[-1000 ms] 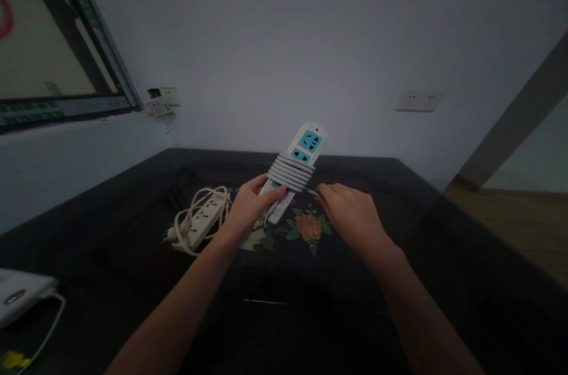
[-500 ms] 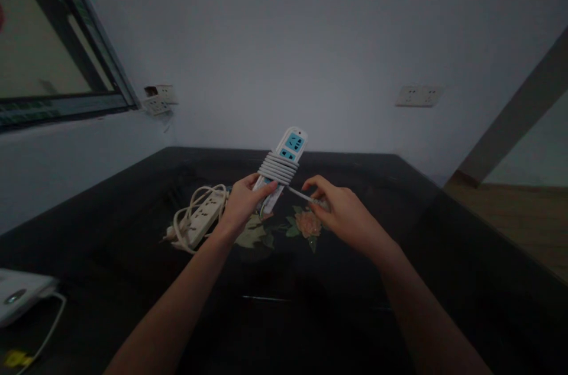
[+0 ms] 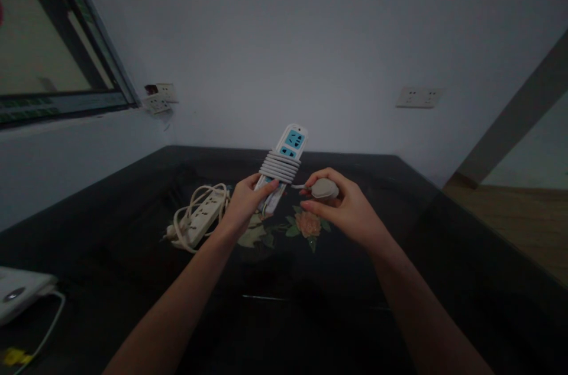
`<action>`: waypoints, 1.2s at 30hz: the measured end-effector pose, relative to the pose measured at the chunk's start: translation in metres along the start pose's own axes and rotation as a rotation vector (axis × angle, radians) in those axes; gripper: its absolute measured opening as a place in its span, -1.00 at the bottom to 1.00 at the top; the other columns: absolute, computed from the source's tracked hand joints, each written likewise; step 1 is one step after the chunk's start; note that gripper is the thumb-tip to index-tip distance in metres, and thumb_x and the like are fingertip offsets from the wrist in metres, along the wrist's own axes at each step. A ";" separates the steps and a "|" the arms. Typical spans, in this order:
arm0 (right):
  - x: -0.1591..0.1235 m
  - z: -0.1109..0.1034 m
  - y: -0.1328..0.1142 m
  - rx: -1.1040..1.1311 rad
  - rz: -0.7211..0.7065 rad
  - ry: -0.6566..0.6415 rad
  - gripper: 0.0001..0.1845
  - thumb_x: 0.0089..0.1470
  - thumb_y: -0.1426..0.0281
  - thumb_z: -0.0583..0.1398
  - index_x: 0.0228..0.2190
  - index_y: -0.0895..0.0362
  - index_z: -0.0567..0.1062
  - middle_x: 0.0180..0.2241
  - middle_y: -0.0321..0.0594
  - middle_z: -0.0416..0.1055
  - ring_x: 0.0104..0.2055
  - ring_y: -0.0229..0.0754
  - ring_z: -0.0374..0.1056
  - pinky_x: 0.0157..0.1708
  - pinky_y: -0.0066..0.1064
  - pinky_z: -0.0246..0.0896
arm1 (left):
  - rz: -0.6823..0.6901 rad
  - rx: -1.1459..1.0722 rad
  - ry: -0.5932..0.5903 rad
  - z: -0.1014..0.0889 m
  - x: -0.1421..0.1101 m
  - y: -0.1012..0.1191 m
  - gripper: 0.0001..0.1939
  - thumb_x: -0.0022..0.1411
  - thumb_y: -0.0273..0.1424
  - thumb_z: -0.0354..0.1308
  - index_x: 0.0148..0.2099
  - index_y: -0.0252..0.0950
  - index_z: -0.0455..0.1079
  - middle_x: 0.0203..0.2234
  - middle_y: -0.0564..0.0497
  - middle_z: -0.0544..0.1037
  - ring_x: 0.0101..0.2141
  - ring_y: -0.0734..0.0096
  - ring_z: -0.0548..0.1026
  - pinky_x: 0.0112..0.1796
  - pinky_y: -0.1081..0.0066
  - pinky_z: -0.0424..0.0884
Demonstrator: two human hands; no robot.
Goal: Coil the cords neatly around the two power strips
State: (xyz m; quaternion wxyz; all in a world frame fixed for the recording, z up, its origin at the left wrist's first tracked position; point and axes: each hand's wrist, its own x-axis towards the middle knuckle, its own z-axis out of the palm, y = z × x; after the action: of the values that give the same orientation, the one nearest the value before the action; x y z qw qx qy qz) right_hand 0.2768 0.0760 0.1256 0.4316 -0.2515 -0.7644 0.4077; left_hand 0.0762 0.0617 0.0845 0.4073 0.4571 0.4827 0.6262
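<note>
My left hand [image 3: 245, 204] grips the lower end of a white power strip with blue sockets [image 3: 289, 146], held tilted up above the dark table [image 3: 399, 233]. Its white cord [image 3: 280, 168] is wound in several turns round the strip's middle. My right hand [image 3: 341, 206] is closed on the cord's white plug [image 3: 323, 188], just right of the coil, with a short length of cord running from the plug to the windings.
A second white power strip with a loose cord [image 3: 197, 220] lies on the table to the left. A white device with a cable [image 3: 20, 298] sits at the near left edge. Wall sockets [image 3: 419, 96] and a framed window [image 3: 53, 55] are behind.
My right hand has turned palm-up and now shows the plug in its fingers, close to the coil. The strip has shifted slightly left.
</note>
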 end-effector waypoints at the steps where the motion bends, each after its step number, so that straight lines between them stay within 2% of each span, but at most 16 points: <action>1: 0.001 0.002 0.002 0.072 -0.001 0.014 -0.71 -0.16 0.43 0.31 -0.33 0.11 0.39 -0.36 -0.30 0.39 -0.32 -0.23 0.35 -0.31 -0.36 0.32 | 0.000 -0.012 -0.008 0.001 -0.001 0.001 -0.56 -0.07 -0.20 0.35 -0.18 -0.38 0.44 -0.39 -0.06 0.61 -0.41 0.30 0.56 -0.38 0.41 0.44; 4: 0.003 0.011 0.009 0.198 -0.017 0.142 -0.74 -0.16 0.39 0.32 -0.35 0.11 0.43 -0.39 -0.31 0.38 -0.32 -0.22 0.36 -0.27 -0.32 0.35 | -0.008 -0.042 -0.014 0.004 -0.004 0.003 -0.57 -0.07 -0.22 0.36 -0.19 -0.39 0.45 -0.40 -0.06 0.60 -0.42 0.31 0.55 -0.40 0.43 0.43; 7: 0.004 0.022 0.016 0.295 -0.048 0.267 -0.75 -0.13 0.39 0.31 -0.32 0.12 0.48 -0.32 -0.25 0.38 -0.27 -0.22 0.36 -0.19 -0.29 0.35 | -0.033 -0.073 -0.003 0.009 -0.006 0.002 -0.54 -0.09 -0.22 0.37 -0.17 -0.40 0.45 -0.40 -0.05 0.59 -0.45 0.36 0.53 -0.43 0.45 0.42; 10: 0.004 0.030 0.019 0.454 -0.043 0.310 -0.60 -0.13 0.42 0.32 -0.17 0.10 0.45 -0.32 -0.27 0.39 -0.24 -0.21 0.38 -0.13 -0.26 0.36 | -0.059 -0.105 -0.015 0.014 -0.008 -0.001 -0.52 -0.10 -0.23 0.38 -0.16 -0.41 0.44 -0.43 -0.04 0.58 -0.48 0.39 0.51 -0.49 0.48 0.40; 12: 0.005 0.032 0.020 0.578 -0.032 0.380 -0.53 -0.13 0.41 0.32 -0.12 0.07 0.40 -0.38 -0.31 0.41 -0.29 -0.21 0.41 -0.19 -0.27 0.40 | -0.070 -0.134 -0.016 0.018 -0.010 -0.003 -0.52 -0.10 -0.23 0.38 -0.16 -0.41 0.43 -0.43 -0.05 0.57 -0.48 0.39 0.51 -0.50 0.50 0.39; 15: 0.005 0.035 0.019 0.730 -0.033 0.495 -0.67 -0.11 0.38 0.33 -0.25 0.08 0.41 -0.42 -0.31 0.45 -0.34 -0.22 0.43 -0.32 -0.36 0.41 | -0.102 -0.195 -0.037 0.023 -0.013 -0.005 -0.53 -0.07 -0.22 0.37 -0.16 -0.39 0.41 -0.42 -0.05 0.57 -0.50 0.41 0.51 -0.52 0.51 0.39; 18: 0.004 0.038 0.019 0.783 -0.042 0.546 -0.81 -0.06 0.33 0.30 -0.38 0.11 0.44 -0.43 -0.29 0.45 -0.37 -0.26 0.42 -0.40 -0.44 0.37 | -0.157 -0.265 -0.066 0.029 -0.016 -0.008 -0.56 -0.03 -0.20 0.35 -0.17 -0.37 0.40 -0.44 -0.04 0.56 -0.54 0.43 0.49 -0.53 0.50 0.39; 21: 0.001 0.042 0.020 0.709 -0.052 0.559 -0.85 -0.01 0.30 0.27 -0.42 0.12 0.47 -0.47 -0.30 0.42 -0.46 -0.32 0.34 -0.50 -0.50 0.29 | -0.207 -0.329 -0.081 0.033 -0.018 -0.010 -0.62 0.03 -0.24 0.33 -0.17 -0.36 0.38 -0.44 -0.02 0.54 -0.53 0.46 0.49 -0.52 0.52 0.39; 24: 0.000 0.042 0.021 0.537 -0.050 0.529 -0.85 0.02 0.29 0.24 -0.43 0.12 0.49 -0.53 -0.33 0.39 -0.56 -0.35 0.24 -0.58 -0.50 0.20 | -0.249 -0.367 -0.089 0.034 -0.019 -0.009 -0.69 0.11 -0.28 0.28 -0.17 -0.37 0.38 -0.44 -0.03 0.53 -0.51 0.46 0.50 -0.50 0.51 0.42; 28: 0.000 0.033 0.017 0.268 -0.094 0.439 -0.85 0.02 0.29 0.22 -0.40 0.12 0.52 -0.55 -0.33 0.39 -0.55 -0.31 0.27 -0.57 -0.47 0.20 | -0.408 -0.485 -0.138 0.031 -0.020 -0.002 -0.75 0.27 -0.28 0.09 -0.14 -0.38 0.38 -0.38 -0.11 0.55 -0.45 0.33 0.53 -0.39 0.28 0.51; 30: 0.001 0.025 0.013 0.183 -0.123 0.392 -0.84 0.02 0.29 0.21 -0.41 0.12 0.52 -0.55 -0.32 0.40 -0.55 -0.31 0.27 -0.56 -0.46 0.19 | -0.469 -0.574 -0.204 0.028 -0.021 0.002 -0.81 0.28 -0.39 0.07 -0.09 -0.36 0.37 -0.33 -0.11 0.55 -0.39 0.29 0.55 -0.30 0.14 0.52; 31: 0.001 0.020 0.011 0.155 -0.134 0.371 -0.84 0.03 0.29 0.21 -0.42 0.12 0.51 -0.55 -0.33 0.39 -0.55 -0.31 0.25 -0.56 -0.46 0.18 | -0.472 -0.608 -0.243 0.028 -0.022 0.004 -0.79 0.25 -0.46 0.08 -0.06 -0.33 0.35 -0.30 -0.10 0.55 -0.35 0.28 0.55 -0.25 0.08 0.51; 33: 0.001 0.013 0.007 0.126 -0.146 0.344 -0.84 0.04 0.29 0.20 -0.43 0.13 0.51 -0.56 -0.34 0.37 -0.57 -0.33 0.23 -0.57 -0.47 0.15 | -0.451 -0.657 -0.317 0.027 -0.025 0.006 -0.61 0.17 -0.59 0.12 0.04 -0.24 0.30 -0.23 -0.06 0.54 -0.28 0.26 0.55 -0.17 0.00 0.47; 36: 0.000 0.005 0.002 0.113 -0.162 0.307 -0.84 0.04 0.29 0.20 -0.43 0.12 0.51 -0.55 -0.34 0.37 -0.57 -0.33 0.21 -0.59 -0.48 0.11 | -0.401 -0.646 -0.372 0.028 -0.030 0.008 -0.43 0.10 -0.65 0.16 0.13 -0.15 0.21 -0.19 -0.04 0.52 -0.25 0.28 0.53 -0.15 0.05 0.46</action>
State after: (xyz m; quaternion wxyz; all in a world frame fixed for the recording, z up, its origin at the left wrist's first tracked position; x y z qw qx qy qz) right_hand 0.2725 0.0750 0.1227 0.5881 -0.2237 -0.6830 0.3710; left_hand 0.1099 0.0380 0.0902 0.7238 0.3083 0.2592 0.5603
